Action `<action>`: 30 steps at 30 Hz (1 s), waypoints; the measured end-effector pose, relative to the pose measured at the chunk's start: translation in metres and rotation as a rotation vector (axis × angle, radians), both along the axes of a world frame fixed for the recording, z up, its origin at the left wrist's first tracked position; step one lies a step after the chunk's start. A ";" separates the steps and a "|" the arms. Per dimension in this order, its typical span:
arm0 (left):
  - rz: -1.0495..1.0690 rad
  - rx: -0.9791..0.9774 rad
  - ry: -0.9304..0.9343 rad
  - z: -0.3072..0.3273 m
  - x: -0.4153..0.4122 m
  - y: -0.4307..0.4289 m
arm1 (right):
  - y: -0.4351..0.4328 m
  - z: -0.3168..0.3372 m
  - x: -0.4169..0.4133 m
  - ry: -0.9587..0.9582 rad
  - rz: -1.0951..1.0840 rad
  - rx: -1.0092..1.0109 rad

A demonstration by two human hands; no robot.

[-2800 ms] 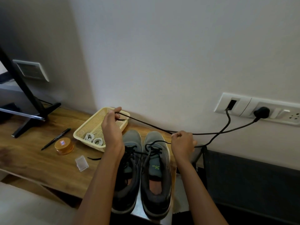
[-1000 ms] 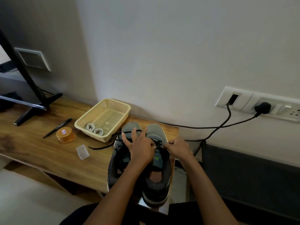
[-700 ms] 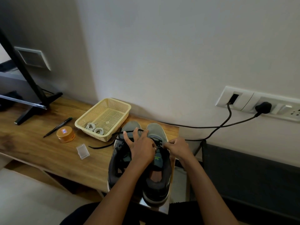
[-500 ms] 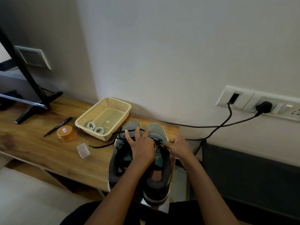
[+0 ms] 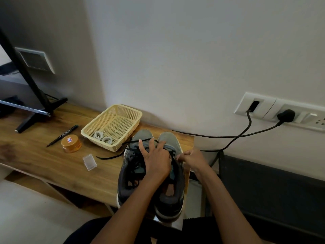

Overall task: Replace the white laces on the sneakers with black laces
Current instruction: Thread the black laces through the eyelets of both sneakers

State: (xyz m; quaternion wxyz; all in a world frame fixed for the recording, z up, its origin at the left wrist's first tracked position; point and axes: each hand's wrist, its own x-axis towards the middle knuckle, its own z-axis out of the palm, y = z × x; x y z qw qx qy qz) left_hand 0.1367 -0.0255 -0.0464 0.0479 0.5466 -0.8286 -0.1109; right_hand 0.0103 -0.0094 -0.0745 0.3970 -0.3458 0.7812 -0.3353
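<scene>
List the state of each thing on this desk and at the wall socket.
Left grey sneaker: upright, black-laced.
Right grey sneaker: upright, being laced.
Thin black lace: loose end on desk.
Coiled white laces: lying in basket.
Yellow plastic mesh basket: holds those laces.
Round orange tin: lid closed.
Black plug: inserted in socket.
Left hand: fingers spread on the sneakers.
Right hand: fingers pinching black lace.

A single wide-angle camera is riding on the person's head, looking forward and down toward the wall [image 5: 175, 59] behind the desk [image 5: 44, 164]. It is sitting close above the desk's right end, where the sneakers [image 5: 168, 205] are filling the lower middle of the view. Both forearms [image 5: 131, 208] are reaching in from the bottom edge, while the desk's left end is stretching away toward the left border.
</scene>
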 end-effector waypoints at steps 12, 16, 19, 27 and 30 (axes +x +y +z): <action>0.045 0.014 -0.007 0.009 0.007 -0.004 | 0.001 0.006 -0.003 -0.009 -0.080 0.013; 0.077 0.039 -0.037 0.011 0.005 -0.006 | 0.000 0.002 -0.011 -0.022 -0.077 0.019; 0.093 0.048 -0.039 0.011 0.003 -0.006 | 0.000 0.001 -0.016 0.005 -0.074 0.045; 0.102 0.072 -0.036 0.011 0.004 -0.006 | 0.022 0.022 -0.044 0.249 -0.534 0.156; 0.062 0.080 -0.031 0.012 0.006 -0.008 | 0.025 0.025 -0.037 0.401 -0.493 0.083</action>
